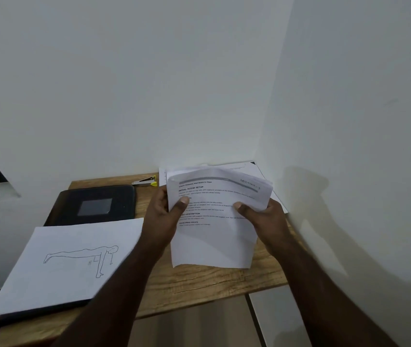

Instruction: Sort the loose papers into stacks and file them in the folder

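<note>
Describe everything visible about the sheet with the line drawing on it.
The sheet with the line drawing is white paper bearing a thin outline of a figure in a push-up pose. It lies flat at the table's left front, over a dark flat thing whose edge shows beneath it, and overhangs the table's left edge. No hand touches it; the left forearm crosses in front of its right edge.

Folder [94, 205] lies behind the drawing sheet [69, 261], stapler [145, 181] right of the folder.

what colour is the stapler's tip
Yellow; the stapler lies behind the folder, seen in the head view.
</note>
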